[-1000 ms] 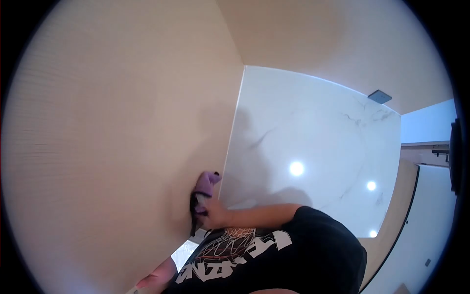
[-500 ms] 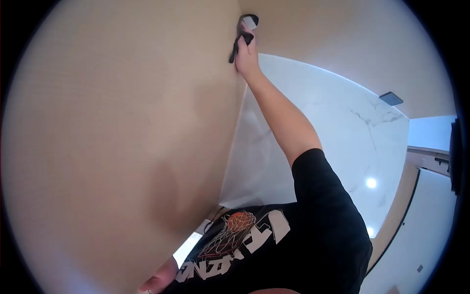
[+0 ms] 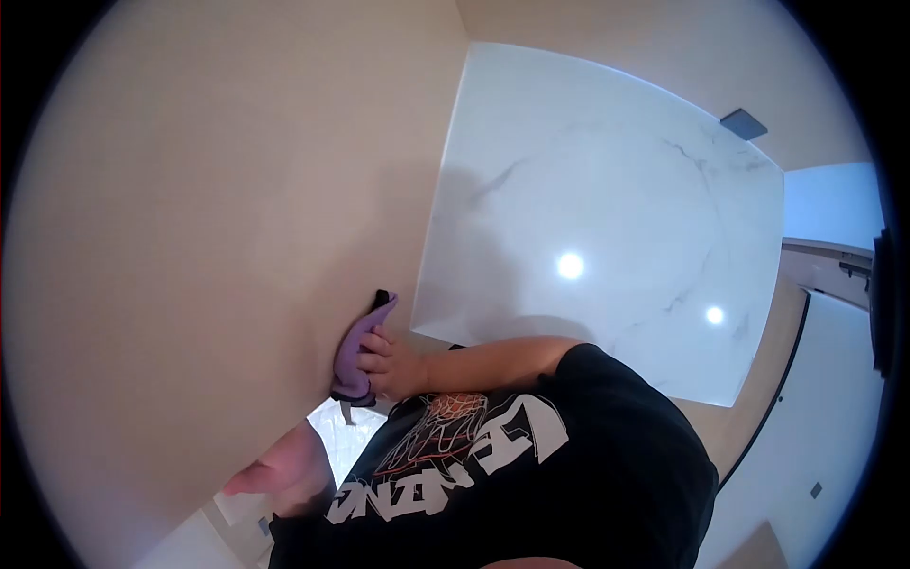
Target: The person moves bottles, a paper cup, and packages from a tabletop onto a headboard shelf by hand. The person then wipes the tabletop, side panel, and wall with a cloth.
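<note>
My right hand [image 3: 391,368] is closed on a purple cloth [image 3: 356,349] with black edges. It presses the cloth against the broad beige panel [image 3: 209,218], near that panel's lower right edge. The bare forearm lies across in front of my black shirt. Lower left, my left hand [image 3: 280,465] is beside the panel's bottom edge, with one digit stretched out to the left. Its other fingers are mostly hidden, and nothing shows in it.
A white marble-patterned slab [image 3: 588,190] with bright light reflections meets the beige panel at the right. A small grey box [image 3: 744,124] sits on the slab's far edge. A pale door-like panel [image 3: 806,398] with a dark edge stands at the far right.
My right hand has come down along the beige panel, from the far upper corner to close by my chest, still holding the cloth. My left hand shows more fully, slightly higher and further left.
</note>
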The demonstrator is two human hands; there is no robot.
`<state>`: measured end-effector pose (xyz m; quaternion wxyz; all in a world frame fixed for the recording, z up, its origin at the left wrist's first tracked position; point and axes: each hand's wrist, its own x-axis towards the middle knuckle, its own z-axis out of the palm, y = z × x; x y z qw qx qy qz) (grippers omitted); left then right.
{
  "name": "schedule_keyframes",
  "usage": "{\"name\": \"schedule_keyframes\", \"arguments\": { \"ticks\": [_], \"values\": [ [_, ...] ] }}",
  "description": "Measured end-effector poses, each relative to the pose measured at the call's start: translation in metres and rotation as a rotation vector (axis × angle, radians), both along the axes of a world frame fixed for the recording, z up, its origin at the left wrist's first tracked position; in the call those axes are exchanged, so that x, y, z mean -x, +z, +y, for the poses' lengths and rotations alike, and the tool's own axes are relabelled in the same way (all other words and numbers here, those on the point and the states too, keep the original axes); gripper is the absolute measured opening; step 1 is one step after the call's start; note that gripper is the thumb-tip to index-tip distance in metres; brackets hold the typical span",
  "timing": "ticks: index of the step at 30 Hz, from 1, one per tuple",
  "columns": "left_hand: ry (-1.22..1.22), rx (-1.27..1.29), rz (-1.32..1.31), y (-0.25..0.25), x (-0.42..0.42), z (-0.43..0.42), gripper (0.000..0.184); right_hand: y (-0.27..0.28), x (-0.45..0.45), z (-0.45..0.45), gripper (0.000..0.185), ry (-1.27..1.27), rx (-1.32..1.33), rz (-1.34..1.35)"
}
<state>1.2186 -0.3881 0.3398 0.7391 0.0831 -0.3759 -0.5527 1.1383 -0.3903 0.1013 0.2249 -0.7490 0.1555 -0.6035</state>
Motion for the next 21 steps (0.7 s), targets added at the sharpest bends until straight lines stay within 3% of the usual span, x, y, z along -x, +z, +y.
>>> {"name": "schedule_keyframes", "arguments": {
  "ticks": [3, 5, 8, 10, 11, 12, 13, 16, 18, 19, 20, 21],
  "values": [
    [0.081, 0.080, -0.108, -0.005, -0.003, -0.003, 0.069, 0.006, 0.004, -0.008, 0.040, 0.041, -0.053, -0.052],
    [0.060, 0.118, -0.101, -0.003, 0.002, -0.008, 0.067, 0.011, 0.020, -0.032, 0.047, 0.078, -0.265, 0.070],
    [0.269, 0.134, -0.323, -0.005, 0.001, -0.010, 0.062, 0.017, 0.040, -0.101, 0.056, -0.111, -0.562, -0.096],
    [0.226, 0.174, -0.310, -0.005, -0.003, -0.013, 0.061, -0.012, 0.042, -0.170, 0.056, -0.321, -0.558, -0.241],
    [0.209, 0.199, -0.299, -0.007, -0.005, -0.014, 0.060, -0.018, 0.052, -0.209, 0.053, -0.300, -0.696, -0.352],
    [0.163, 0.183, -0.148, -0.009, -0.006, -0.012, 0.057, -0.002, 0.076, -0.251, 0.049, -0.371, -0.695, -0.282],
    [0.118, 0.167, 0.002, -0.010, -0.009, -0.008, 0.054, 0.022, 0.095, -0.283, 0.044, -0.352, -0.846, -0.444],
    [0.149, 0.096, -0.003, -0.005, -0.002, -0.001, 0.045, -0.018, 0.133, -0.400, 0.043, -0.673, -0.470, -0.089],
    [0.687, 0.099, 0.047, -0.002, 0.000, -0.014, 0.040, -0.044, 0.146, -0.448, 0.046, -0.743, -0.461, -0.017],
    [1.186, 0.132, 0.177, -0.001, -0.005, -0.027, 0.038, -0.058, 0.151, -0.471, 0.049, -0.801, -0.440, 0.047],
    [1.283, 0.156, 0.166, -0.003, -0.007, -0.026, 0.037, -0.080, 0.154, -0.484, 0.056, -0.896, -0.388, 0.177],
    [1.382, 0.176, 0.156, -0.004, -0.008, -0.024, 0.036, -0.077, 0.155, -0.486, 0.050, -0.922, -0.482, 0.236]
  ]
}}
